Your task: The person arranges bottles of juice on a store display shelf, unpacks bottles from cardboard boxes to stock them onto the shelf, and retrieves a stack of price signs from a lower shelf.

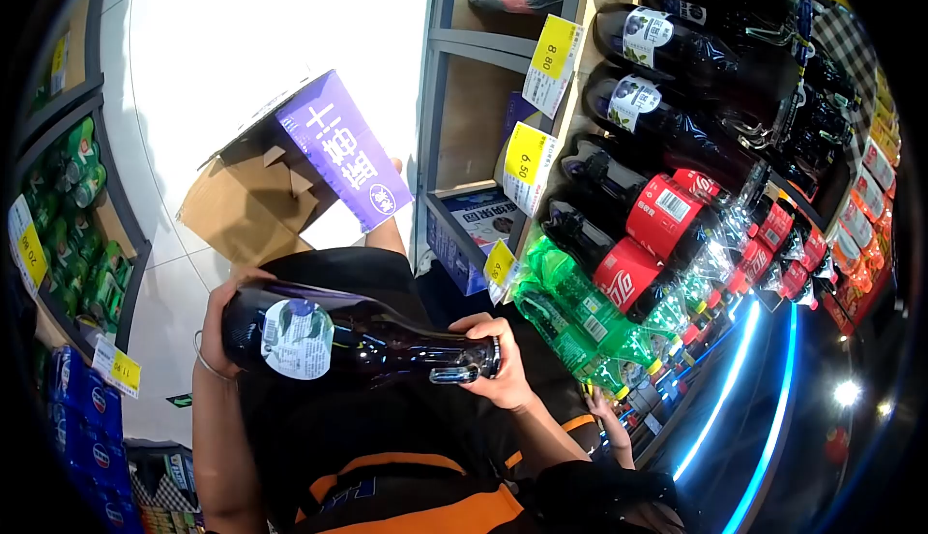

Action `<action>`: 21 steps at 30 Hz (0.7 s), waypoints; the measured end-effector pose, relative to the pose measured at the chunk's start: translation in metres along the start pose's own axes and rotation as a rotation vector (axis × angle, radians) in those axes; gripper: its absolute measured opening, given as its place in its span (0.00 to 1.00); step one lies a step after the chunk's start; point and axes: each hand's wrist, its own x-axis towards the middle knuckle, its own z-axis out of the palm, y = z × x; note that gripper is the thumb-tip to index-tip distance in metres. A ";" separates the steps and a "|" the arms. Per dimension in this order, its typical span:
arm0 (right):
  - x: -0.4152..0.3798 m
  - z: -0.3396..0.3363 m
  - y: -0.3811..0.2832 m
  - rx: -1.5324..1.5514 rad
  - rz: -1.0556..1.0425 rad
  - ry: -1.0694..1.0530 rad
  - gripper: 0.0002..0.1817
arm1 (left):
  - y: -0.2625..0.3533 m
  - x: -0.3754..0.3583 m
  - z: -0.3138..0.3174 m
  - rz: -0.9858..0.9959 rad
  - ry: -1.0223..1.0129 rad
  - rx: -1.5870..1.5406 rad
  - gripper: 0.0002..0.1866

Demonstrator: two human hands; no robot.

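My two hands hold a large dark bottle of blueberry juice (377,336), which lies sideways across the view. Its round white label (298,339) shows dark berries and leaves. My left hand (232,312), with a bracelet at the wrist, is wrapped round the base end. On the neck, my right hand (495,360) is closed beside the loop handle (454,375). Beyond the bottle, an open purple and brown carton (343,157) shows its cardboard inside. Another hand (394,169) is at that carton's edge, partly hidden behind it.
Shelves on the right carry dark juice bottles (648,104), red-labelled cola bottles (667,205) and green bottles (570,317). Yellow price tags (530,162) line the shelf edge. Green packs (87,225) and blue packs (87,418) stand left. A further hand (604,406) shows at lower right.
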 end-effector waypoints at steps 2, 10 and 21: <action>0.002 0.008 0.003 0.026 0.032 -0.030 0.32 | 0.001 -0.001 -0.011 -0.009 0.003 -0.003 0.25; 0.004 0.035 -0.022 -0.155 -0.038 -0.155 0.36 | 0.005 -0.021 -0.037 -0.046 0.057 -0.131 0.27; -0.046 0.098 -0.133 -0.387 -0.240 -0.124 0.34 | 0.083 -0.119 0.001 0.071 -0.017 -0.239 0.31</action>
